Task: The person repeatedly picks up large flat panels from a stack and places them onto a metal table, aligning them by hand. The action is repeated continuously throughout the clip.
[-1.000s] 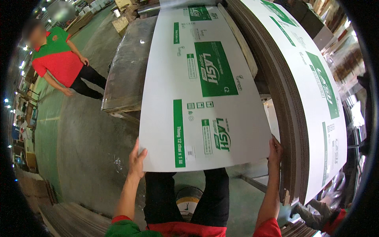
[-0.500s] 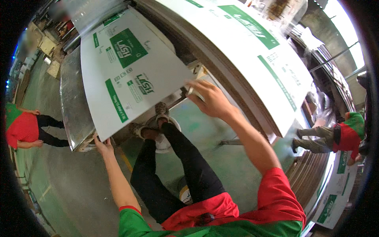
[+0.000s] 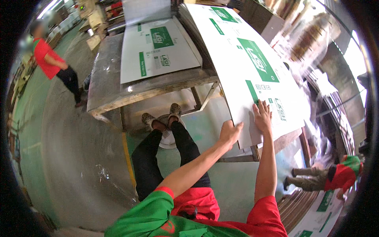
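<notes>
A stack of white cardboard sheets (image 3: 221,59) with green print slopes across the right side. At its near left corner my left hand (image 3: 230,133) is closed, its thumb over the edge of the top sheet and the other fingers curled below. My right hand (image 3: 262,117) lies flat on that same sheet, fingers a little spread, close to the near edge. Another printed cardboard sheet (image 3: 130,59) rests on the table (image 3: 103,85) at the left, apart from both hands.
A clear plastic panel (image 3: 148,12) stands behind the table. One person (image 3: 49,59) is at the far left, another (image 3: 342,173) at the right beside more stacked board (image 3: 296,201). My feet rest on a white round support (image 3: 167,141) between the tables. Plastic wrapping (image 3: 312,31) lies beyond the stack.
Both hands have left the left sheet and moved right to the stack. That sheet, lifted and tilted before, now lies on the table. The view has turned, and the person at left appears higher.
</notes>
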Demonstrator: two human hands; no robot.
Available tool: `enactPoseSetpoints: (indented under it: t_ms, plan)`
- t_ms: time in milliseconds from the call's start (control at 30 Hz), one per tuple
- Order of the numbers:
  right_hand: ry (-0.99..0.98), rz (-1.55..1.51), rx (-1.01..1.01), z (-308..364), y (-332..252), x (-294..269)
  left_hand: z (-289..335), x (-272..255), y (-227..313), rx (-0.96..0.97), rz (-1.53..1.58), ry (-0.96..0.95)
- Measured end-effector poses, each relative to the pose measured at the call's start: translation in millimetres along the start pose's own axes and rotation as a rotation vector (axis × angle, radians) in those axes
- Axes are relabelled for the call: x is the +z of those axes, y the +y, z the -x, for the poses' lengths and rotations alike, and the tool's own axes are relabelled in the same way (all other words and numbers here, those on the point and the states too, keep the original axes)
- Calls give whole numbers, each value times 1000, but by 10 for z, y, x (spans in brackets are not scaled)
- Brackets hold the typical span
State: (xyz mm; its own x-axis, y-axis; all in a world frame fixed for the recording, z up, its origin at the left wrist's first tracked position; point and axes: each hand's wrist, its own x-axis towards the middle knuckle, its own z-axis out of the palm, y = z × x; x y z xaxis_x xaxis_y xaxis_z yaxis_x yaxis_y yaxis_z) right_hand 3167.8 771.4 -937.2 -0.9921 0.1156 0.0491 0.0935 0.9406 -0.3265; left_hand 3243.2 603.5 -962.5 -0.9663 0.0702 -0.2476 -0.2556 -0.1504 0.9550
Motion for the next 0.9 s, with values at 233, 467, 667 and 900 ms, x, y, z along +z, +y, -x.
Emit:
enactPoseSetpoints:
  t_ms: [233, 467, 667, 900]
  plan:
    - [-73, 0, -312, 1085, 1229, -787, 693, 72, 361, 308, -85, 373]
    - [383, 125, 298, 2111, 2052, -1015, 2999, -959, 269, 264, -134, 407]
    - [-124, -587, 241, 2896, 1702, -687, 4618, -1793, -726, 118, 20, 704]
    - [-389, -646, 49, 2826, 953, -176, 4963, -2378, -1487, -129, 171, 787]
